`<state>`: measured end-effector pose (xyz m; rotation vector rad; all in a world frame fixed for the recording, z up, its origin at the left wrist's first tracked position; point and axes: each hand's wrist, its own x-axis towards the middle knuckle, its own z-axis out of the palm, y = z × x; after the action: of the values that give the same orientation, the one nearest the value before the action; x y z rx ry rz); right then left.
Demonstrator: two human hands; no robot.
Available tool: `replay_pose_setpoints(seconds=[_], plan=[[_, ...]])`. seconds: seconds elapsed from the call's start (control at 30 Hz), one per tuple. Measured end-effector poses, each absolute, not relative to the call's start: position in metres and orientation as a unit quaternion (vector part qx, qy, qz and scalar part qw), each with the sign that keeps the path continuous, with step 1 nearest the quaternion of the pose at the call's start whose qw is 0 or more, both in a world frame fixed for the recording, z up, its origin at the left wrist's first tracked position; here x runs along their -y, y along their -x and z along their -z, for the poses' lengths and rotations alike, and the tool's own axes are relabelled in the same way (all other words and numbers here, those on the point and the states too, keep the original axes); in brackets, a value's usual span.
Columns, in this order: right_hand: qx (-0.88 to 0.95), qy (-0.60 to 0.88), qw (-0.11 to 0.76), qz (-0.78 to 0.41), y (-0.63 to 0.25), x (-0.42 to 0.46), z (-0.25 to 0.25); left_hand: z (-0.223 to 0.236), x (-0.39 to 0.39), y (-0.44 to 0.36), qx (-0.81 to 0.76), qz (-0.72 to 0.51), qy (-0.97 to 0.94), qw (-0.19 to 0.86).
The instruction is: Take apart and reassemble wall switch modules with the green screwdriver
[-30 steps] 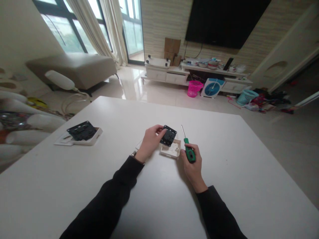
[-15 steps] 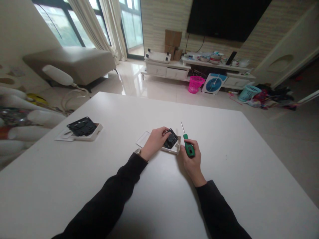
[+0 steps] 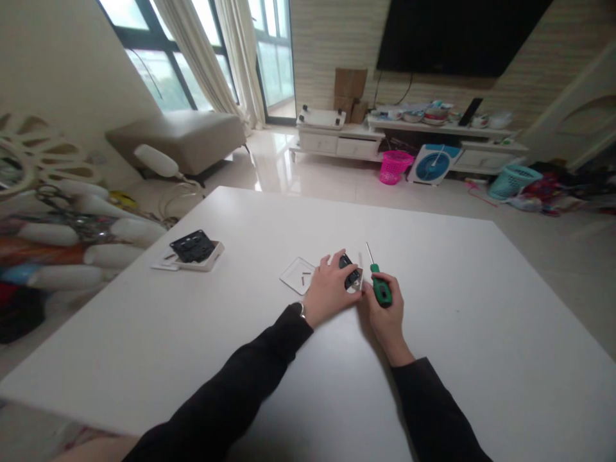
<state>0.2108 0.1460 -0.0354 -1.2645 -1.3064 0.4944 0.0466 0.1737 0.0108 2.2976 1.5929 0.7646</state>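
Head view, just right of the frame's centre: the fingers of your left hand point(image 3: 330, 290) are spread apart, palm down, over a black plate point(image 3: 353, 280) and the small white box point(image 3: 360, 278) under it; whether they grip either one, I cannot tell, as the hand hides much of both. The fingers of your right hand point(image 3: 391, 314) are clamped around the handle of a green screwdriver point(image 3: 382, 292), its metal shaft slanting toward the top of the frame, apart from the plate. That hand is just beside the box's right side. You wear a watch point(image 3: 301, 311) on the left wrist, and black sleeves point(image 3: 240, 378) run to the bottom edge. Left of your left hand, a thin white cover point(image 3: 291, 276) lies on the white counter point(image 3: 481, 359) with small dark pieces point(image 3: 303, 280) on it. Farther out, at centre left, a second black plate point(image 3: 191, 245) leans tilted on a second white box point(image 3: 212, 258), beside a second white cover point(image 3: 162, 263). Beyond the counter, toward the upper right, a pink basket point(image 3: 394, 168) and a blue fan point(image 3: 432, 165) stand before a low white cabinet point(image 3: 317, 142) under a dark television point(image 3: 459, 35); a grey ottoman point(image 3: 187, 138) is at the upper left.
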Motion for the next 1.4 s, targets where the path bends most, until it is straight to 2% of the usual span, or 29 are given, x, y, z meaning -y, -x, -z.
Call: replay_pose_setpoints(seconds=[0.33, 0.67, 0.9, 1.4], plan=[[0.542, 0.532, 0.608, -0.231, -0.210, -0.151, 0.040, -0.010, -0.158, -0.038, -0.662, -0.206, -0.713, 0.109], [0.544, 0.512, 0.623, -0.233, -0.211, -0.157, 0.046, 0.000, -0.143, -0.016, -0.668, -0.175, -0.708, 0.149], [0.537, 0.506, 0.632, -0.237, -0.212, -0.158, 0.049, 0.010, -0.127, -0.004, -0.697, -0.183, -0.683, 0.116], [0.535, 0.496, 0.638, -0.244, -0.210, -0.159, 0.049, 0.031, -0.070, 0.118, -0.816, -0.168, -0.553, 0.024]])
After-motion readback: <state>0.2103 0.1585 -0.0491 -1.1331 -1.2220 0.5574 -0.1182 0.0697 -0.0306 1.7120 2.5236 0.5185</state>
